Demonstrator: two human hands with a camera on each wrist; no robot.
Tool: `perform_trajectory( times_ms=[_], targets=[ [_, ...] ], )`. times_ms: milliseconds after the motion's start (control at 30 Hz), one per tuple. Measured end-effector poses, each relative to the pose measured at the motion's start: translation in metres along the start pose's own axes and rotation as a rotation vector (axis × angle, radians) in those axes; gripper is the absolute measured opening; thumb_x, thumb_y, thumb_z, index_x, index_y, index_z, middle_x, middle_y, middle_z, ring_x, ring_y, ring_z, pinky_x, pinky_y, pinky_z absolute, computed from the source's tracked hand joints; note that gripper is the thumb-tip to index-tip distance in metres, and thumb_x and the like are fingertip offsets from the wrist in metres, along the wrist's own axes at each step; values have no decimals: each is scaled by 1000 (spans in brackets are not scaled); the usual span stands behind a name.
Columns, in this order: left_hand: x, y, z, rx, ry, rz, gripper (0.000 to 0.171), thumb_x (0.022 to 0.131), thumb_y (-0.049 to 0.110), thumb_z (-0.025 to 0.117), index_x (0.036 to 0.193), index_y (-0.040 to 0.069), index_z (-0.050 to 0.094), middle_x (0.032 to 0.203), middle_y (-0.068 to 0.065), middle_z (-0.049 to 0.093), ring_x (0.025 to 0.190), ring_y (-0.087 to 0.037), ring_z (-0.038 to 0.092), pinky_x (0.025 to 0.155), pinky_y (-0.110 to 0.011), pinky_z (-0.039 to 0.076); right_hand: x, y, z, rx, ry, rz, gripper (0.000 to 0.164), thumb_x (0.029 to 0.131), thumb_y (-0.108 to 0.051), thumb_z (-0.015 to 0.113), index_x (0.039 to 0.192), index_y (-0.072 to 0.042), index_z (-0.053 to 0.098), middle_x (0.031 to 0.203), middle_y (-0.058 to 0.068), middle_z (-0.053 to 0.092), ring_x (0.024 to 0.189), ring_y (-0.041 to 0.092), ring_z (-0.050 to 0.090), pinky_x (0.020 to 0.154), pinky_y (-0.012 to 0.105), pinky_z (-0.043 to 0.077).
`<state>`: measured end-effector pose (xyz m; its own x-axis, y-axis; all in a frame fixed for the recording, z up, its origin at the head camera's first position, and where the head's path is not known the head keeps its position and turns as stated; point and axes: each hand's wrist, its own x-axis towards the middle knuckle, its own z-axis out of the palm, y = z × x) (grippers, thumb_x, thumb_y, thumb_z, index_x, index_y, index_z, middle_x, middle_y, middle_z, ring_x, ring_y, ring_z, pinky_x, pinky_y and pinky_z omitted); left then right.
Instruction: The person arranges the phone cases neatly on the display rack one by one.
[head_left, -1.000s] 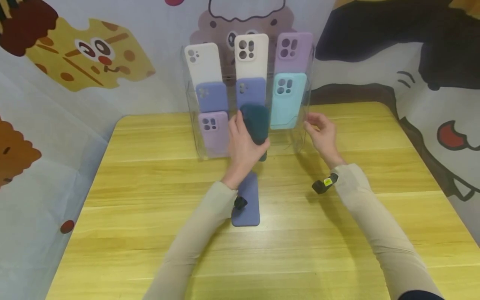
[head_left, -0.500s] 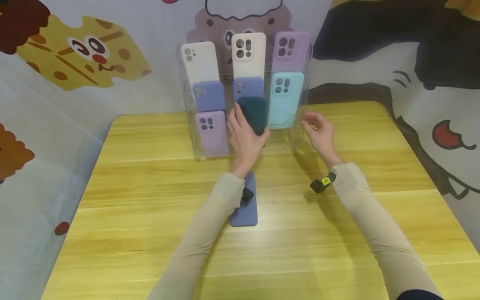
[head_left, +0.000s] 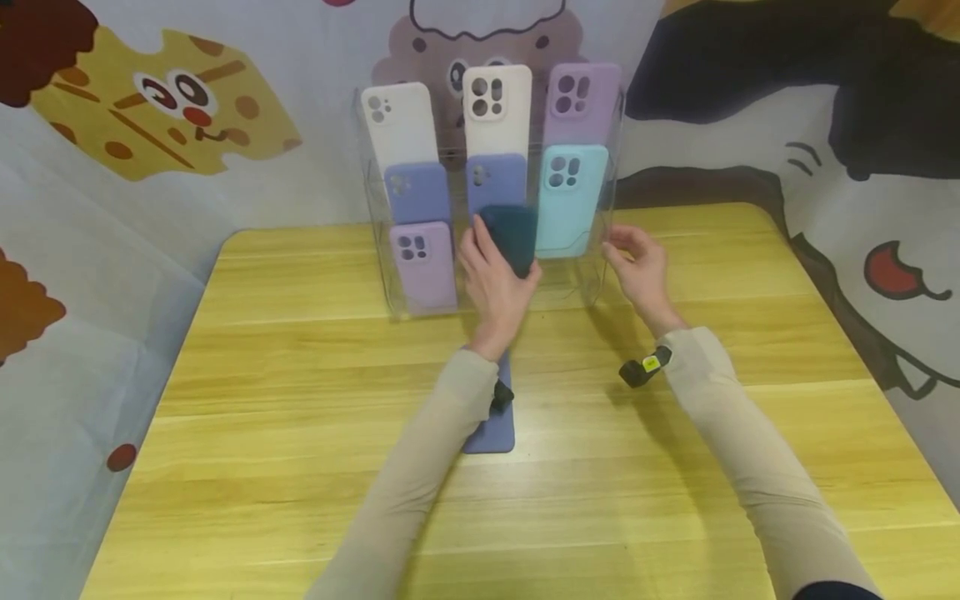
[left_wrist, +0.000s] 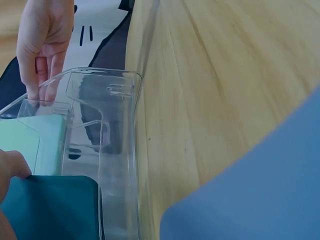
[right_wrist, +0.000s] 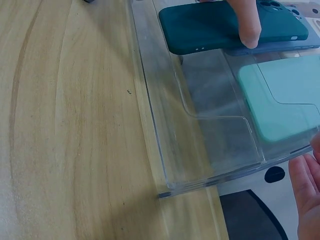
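My left hand (head_left: 498, 279) grips a dark teal phone case (head_left: 513, 233) by its sides, thumb on the right edge. In the right wrist view the teal case (right_wrist: 215, 30) is at the front middle place of a clear acrylic display stand (right_wrist: 175, 145); whether it touches the bottom ledge cannot be told. My right hand (head_left: 641, 271) pinches the stand's right side wall. Close to that hand, a mint phone case (head_left: 573, 204) leans in the right column. Behind the teal case a blue-violet phone case (head_left: 497, 179) is partly hidden.
White (head_left: 401, 129), cream (head_left: 497, 125) and purple (head_left: 585, 117) phone cases fill the back row. A blue-violet case (head_left: 417, 193) and a lilac case (head_left: 423, 271) stand at left. Another blue-violet case (head_left: 495, 437) lies on the wooden table (head_left: 585, 500) under my left wrist.
My left hand and the teal case rose toward the stand, then came slightly down against its front middle place. The left forearm shifted right. My right hand stays at the stand's side.
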<state>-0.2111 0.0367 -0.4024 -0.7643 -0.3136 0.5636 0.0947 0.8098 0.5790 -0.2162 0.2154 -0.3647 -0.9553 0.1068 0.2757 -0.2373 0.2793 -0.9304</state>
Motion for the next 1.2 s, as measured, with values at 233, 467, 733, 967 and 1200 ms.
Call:
perform_trajectory(
  times_ms=[233,467,733,967,1200],
  targets=[
    [-3,2,0,0,-3,-46,101,70,33,79,145,-1,20,133,-20,33,120,-31,40,80,-39,55,-1,-3,0,-24,8,26,28,87,6,58,114,14,55,113,29,58,87,1,56,91,23,52],
    [-11,0,5,-12,2,-70,105,67,29,83,144,-4,21,130,-21,34,119,-32,40,87,-41,52,3,14,-2,-20,1,29,30,87,4,59,116,11,56,113,24,60,92,7,58,91,25,52],
    [-9,2,4,10,-24,-127,110,62,27,85,145,-2,19,130,-21,34,117,-32,41,84,-40,53,9,30,-2,-24,18,4,28,88,0,60,115,9,58,111,23,62,92,6,59,90,23,52],
    [-8,3,3,25,-47,-182,112,62,27,85,146,0,17,132,-21,33,118,-32,41,82,-42,53,1,7,0,-9,9,7,28,87,6,57,114,15,56,110,28,59,91,8,59,91,24,52],
    [-5,5,2,52,-90,-193,111,63,29,84,147,0,16,133,-20,32,119,-32,39,82,-42,53,-3,-1,0,-5,5,-7,27,87,6,57,113,15,56,111,30,58,91,9,59,90,22,52]
  ],
)
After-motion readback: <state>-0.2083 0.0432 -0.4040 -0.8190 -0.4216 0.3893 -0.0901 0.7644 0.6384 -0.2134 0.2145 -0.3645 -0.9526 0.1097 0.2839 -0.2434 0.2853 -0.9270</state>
